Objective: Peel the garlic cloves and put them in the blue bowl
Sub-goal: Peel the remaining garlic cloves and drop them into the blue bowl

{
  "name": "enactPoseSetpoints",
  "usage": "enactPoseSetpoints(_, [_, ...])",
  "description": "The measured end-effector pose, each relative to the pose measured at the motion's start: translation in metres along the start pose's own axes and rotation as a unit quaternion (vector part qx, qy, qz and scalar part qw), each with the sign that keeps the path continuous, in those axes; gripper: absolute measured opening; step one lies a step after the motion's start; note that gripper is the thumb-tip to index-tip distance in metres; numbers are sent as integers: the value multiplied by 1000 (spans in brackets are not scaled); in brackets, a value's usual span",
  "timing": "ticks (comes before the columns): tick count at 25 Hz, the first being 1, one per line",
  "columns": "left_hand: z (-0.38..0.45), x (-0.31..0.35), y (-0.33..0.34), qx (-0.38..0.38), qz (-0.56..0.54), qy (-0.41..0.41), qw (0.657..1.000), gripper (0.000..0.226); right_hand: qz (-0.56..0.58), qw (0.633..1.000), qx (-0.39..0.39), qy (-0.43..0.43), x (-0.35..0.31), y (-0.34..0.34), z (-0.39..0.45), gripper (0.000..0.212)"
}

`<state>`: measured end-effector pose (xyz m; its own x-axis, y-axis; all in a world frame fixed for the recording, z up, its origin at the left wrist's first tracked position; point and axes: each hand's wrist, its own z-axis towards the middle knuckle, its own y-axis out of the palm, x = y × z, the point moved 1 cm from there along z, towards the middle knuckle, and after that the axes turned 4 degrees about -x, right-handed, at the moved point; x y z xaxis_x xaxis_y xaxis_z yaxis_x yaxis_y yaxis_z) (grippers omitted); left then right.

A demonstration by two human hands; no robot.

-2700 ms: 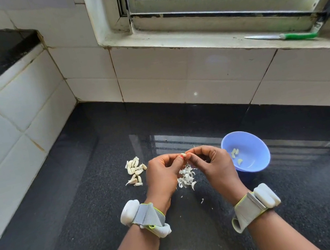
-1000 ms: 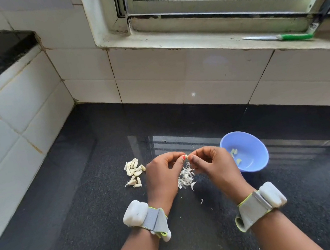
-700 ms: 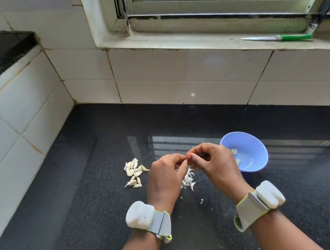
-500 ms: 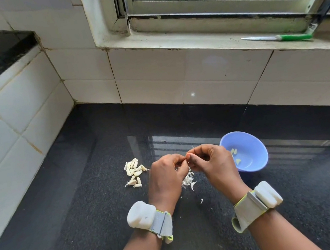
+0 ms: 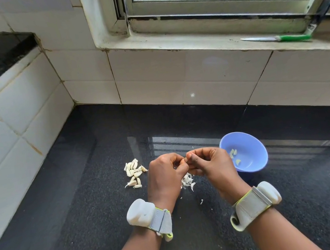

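Glossy black speckled stone countertop (image 5: 181,122) filling the lower view, mirroring the window bars. White glazed wall tiles (image 5: 152,79) behind and to the left. Pale window sill (image 5: 189,42) up top, with a green-handled knife (image 5: 280,38) lying flat near its right end.

Down at centre, left hand (image 5: 164,179) and right hand (image 5: 212,167) knuckle to knuckle above the counter, fingers curled in, thumb and fingertips of both pinching one small garlic clove (image 5: 186,159) between them. Only a pale sliver of that clove peeking out; peeled or not, impossible to say. Grey fabric wristbands with white plastic pods (image 5: 149,217) strapped on both wrists.

Round light-blue plastic bowl (image 5: 251,165) just right of the right hand, near edge hidden by the knuckles, a few cream peeled cloves (image 5: 235,156) lying inside. Small heap of off-white unpeeled garlic cloves (image 5: 134,173) on the counter just left of the left hand, tips pointing every way. Scraps of papery white garlic skin (image 5: 187,181) scattered under the hands, mostly covered by them, a couple of flecks strayed nearer the wrists.
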<state>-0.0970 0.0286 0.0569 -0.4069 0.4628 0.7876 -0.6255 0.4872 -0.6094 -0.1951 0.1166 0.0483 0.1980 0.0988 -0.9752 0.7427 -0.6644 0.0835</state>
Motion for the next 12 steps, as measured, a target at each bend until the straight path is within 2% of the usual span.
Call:
enactPoseSetpoints(5, [1,-2,0,7,-50,-22,998,7,56,997,-42,10,0,-1,1,5])
enactPoseSetpoints(12, [3,-4,0,11,-80,-28,996,6,88,995,-26,41,-4,-4,3,8])
